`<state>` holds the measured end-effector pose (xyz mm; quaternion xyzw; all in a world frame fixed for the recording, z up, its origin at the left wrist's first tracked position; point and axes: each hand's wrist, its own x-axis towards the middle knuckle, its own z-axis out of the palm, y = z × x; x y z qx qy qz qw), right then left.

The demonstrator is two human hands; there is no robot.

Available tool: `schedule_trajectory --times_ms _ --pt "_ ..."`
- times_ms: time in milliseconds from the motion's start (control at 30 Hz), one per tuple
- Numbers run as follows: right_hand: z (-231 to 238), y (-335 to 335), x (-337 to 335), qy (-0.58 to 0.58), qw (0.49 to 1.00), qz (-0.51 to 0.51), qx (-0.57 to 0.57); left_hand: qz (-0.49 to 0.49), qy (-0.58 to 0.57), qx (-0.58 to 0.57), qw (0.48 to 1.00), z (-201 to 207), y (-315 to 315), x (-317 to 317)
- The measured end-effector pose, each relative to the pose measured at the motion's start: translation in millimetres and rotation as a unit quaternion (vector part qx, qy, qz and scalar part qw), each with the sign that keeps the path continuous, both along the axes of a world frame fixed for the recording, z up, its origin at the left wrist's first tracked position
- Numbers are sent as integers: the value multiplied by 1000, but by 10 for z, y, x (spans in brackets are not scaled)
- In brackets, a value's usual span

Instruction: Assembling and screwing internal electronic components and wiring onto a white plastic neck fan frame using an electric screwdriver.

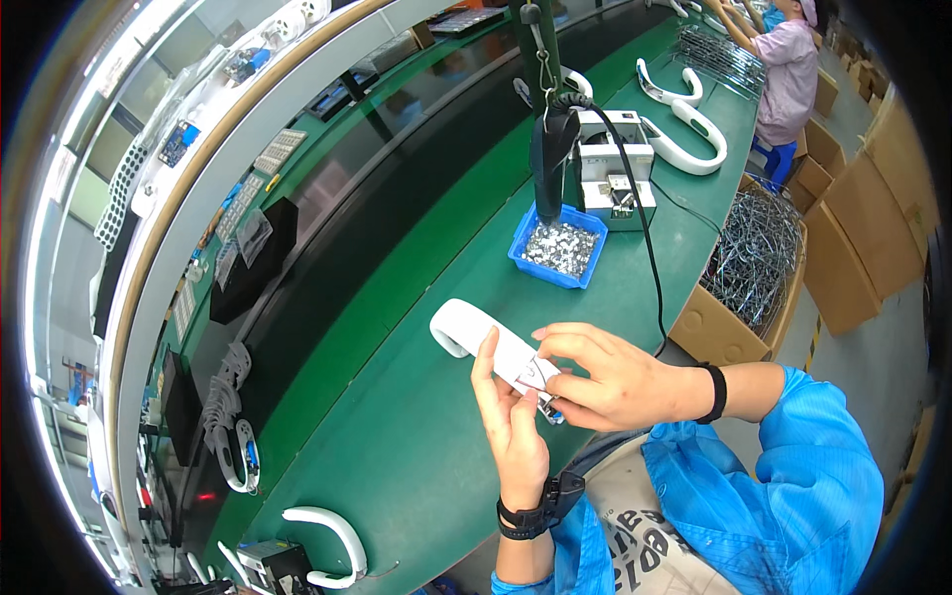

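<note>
Over the green tabletop [397, 426], the left hand [518, 436] holds a curved white piece [484, 329] near its near end, and the right hand [607, 385] has bent fingers closed in on that same end. Beyond sits a blue bin [552, 276] of small metal parts; a black tool [551, 164] hangs at its far side. Far right, there's a co-worker [786, 84].

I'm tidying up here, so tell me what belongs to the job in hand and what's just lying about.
Job in hand:
White curved part, with left hand and right hand on it
Perhaps the blue tray of silvery pieces

Apparently lying about:
White band, lower left
Brown cardboard box, right
</note>
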<state>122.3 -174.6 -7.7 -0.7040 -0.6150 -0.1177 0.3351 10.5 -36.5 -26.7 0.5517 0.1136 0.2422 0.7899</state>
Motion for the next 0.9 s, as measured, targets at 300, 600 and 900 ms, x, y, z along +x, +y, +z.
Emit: schedule_trajectory --times_ms 300,600,900 --pt "-84 -27 15 -6 998 -22 56 17 36 29 999 63 -12 55" --pt "-185 -47 -26 59 997 -5 59 142 32 -45 988 153 -144 148" --pt "-541 -427 66 228 968 -78 74 -21 125 129 983 511 1061 153"
